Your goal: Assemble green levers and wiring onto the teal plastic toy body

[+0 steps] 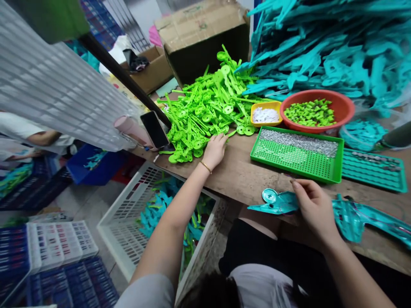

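Observation:
My left hand [215, 150] rests at the near edge of a heap of bright green plastic parts [205, 102], its fingers closed on a slim green part [231, 134]. My right hand [313, 203] is closed in a pinch, thumb against forefinger; whatever lies between the tips is too small to make out. Below and around that hand, a teal plastic piece [272, 203] with a round disc end lies at the table's front edge, partly hidden by the hand. To the right lies a longer teal piece [349, 220] with thin dark and reddish wires along it.
Ahead stand a green perforated tray [295, 169] of small metal pieces, a teal tray [374, 182], a red bowl [349, 107] and a yellow dish [265, 105]. Teal parts [321, 55] pile up behind. A phone [154, 129] leans left; a white crate [120, 222] sits below.

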A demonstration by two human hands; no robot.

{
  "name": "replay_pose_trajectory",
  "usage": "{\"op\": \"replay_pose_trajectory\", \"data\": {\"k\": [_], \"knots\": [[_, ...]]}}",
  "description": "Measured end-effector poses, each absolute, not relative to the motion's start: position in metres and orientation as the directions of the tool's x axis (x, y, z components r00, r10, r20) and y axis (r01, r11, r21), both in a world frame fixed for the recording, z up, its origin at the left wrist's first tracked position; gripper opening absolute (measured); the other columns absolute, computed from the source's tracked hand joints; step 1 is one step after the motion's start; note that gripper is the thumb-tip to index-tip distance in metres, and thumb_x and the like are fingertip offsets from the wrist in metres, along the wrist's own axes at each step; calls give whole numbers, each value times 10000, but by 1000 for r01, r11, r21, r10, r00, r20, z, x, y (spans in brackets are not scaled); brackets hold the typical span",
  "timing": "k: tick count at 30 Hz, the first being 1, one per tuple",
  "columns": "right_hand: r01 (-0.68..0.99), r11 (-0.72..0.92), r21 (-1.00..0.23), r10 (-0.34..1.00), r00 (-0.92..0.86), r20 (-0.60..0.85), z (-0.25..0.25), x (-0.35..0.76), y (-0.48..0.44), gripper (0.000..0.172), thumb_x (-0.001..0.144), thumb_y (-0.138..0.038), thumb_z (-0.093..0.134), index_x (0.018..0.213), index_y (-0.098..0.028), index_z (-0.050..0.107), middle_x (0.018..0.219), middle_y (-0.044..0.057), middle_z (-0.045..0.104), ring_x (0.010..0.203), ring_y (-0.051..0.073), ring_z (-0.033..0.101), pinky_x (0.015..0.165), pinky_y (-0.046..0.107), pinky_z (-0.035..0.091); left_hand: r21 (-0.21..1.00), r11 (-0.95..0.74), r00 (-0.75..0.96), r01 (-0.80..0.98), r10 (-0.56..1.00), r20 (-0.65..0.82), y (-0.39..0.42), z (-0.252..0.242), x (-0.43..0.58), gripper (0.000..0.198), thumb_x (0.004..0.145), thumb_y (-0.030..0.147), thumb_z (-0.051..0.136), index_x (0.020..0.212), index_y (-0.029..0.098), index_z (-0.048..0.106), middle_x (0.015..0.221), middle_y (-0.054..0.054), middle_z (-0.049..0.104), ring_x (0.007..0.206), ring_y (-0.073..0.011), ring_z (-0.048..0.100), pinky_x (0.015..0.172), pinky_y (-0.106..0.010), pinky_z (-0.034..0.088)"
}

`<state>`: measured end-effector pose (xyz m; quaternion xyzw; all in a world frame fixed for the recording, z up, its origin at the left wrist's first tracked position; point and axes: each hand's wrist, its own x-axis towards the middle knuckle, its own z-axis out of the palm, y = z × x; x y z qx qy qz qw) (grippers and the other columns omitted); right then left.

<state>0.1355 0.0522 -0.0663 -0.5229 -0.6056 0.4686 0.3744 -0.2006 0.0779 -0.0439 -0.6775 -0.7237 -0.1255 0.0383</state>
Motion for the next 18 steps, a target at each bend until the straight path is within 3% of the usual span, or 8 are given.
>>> {"op": "replay_pose_trajectory", "data": {"k": [5, 11, 18], "knots": [[371, 70, -926, 978, -210, -10, -67, 134, 50, 334, 831, -508, 571, 904, -195, 661, 846, 47, 687, 750, 185, 621, 673, 308, 490, 169, -122, 78, 978, 965, 250, 31, -34, -153, 389, 888, 201, 539, 1275, 160, 543, 1364, -137, 524, 1205, -265, 492, 1043, -435, 416], [395, 118, -911, 971, -239, 22, -68, 138, 51, 336, 835, -504, 561, 890, -189, 665, 807, 46, 688, 717, 186, 623, 657, 311, 492, 179, -253, 218, 951, 957, 193, 2, -30, -101, 383, 883, 288, 576, 1251, 187, 543, 1315, -117, 560, 1079, -249, 532, 964, -410, 473], [431, 149, -890, 967, -252, 40, -72, 143, 52, 338, 838, -505, 553, 906, -195, 669, 838, 52, 702, 751, 203, 646, 694, 332, 504, 127, -144, 119, 981, 975, 189, 19, -15, -135, 404, 868, 202, 581, 1269, 171, 542, 1346, -120, 558, 1154, -255, 532, 1018, -419, 429]]}}
